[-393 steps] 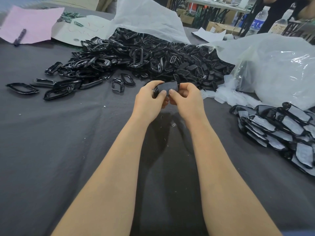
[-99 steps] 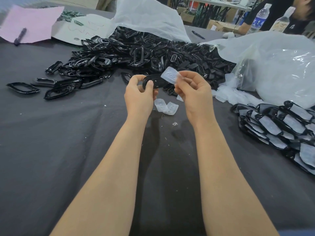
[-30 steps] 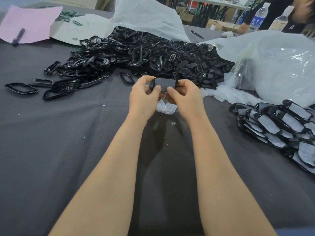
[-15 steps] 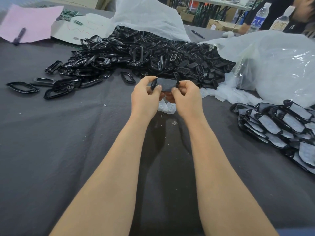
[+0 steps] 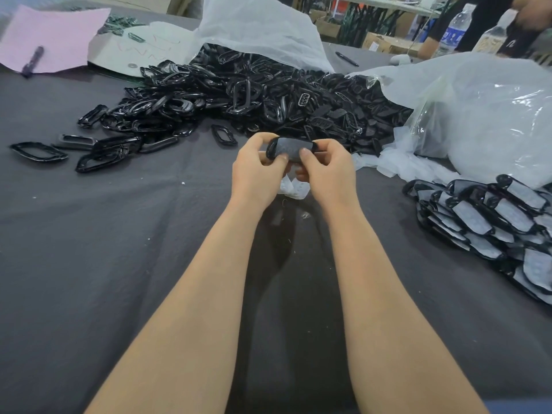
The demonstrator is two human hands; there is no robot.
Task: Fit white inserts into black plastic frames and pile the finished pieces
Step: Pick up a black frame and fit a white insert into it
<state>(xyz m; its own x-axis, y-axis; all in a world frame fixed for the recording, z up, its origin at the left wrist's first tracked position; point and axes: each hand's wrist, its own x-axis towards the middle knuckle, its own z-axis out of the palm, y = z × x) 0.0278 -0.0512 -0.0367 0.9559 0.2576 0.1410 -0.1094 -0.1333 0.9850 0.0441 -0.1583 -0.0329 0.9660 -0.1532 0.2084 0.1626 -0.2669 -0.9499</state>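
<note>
Fingers (image 5: 325,144), left hand (image 5: 257,173) and right hand (image 5: 328,173), pinch black frame (image 5: 270,148) (insert (image 5: 292,147) inside).

The worktop (image 5: 89,249) is dark grey. Glossy black frames (image 5: 239,94) heap beside a pink paper (image 5: 59,34). The finished pieces (image 5: 493,216) show black rims around white.

Dark grey cloth-covered table (image 5: 89,234); cardboard boxes (image 5: 385,44) beyond far edge.

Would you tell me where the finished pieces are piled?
In the head view, the finished pile lies far right, beside the clear plastic bag.
</note>
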